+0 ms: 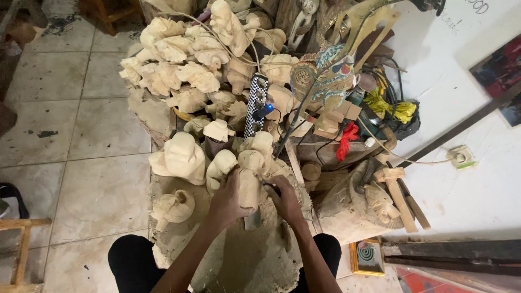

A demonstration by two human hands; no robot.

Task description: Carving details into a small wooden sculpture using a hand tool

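In the head view, low in the middle of the frame, the left hand is wrapped around a pale wooden figure and holds it upright over a block covered in sawdust. The right hand, just right of it, is closed on a thin dark tool whose tip touches the figure's side. Both forearms come up from the bottom edge, between the person's dark-clad knees. Just left of the held figure stand more unfinished carvings: a large rounded one and a smaller one lower down on the block. A heap of similar pale carvings fills the upper middle of the frame. Right of the heap lies a black-and-white checked strip, and beside that a painted flat puppet. A red scrap and a yellow bundle lie further right. A tiled floor takes the left side, a white wall the right.
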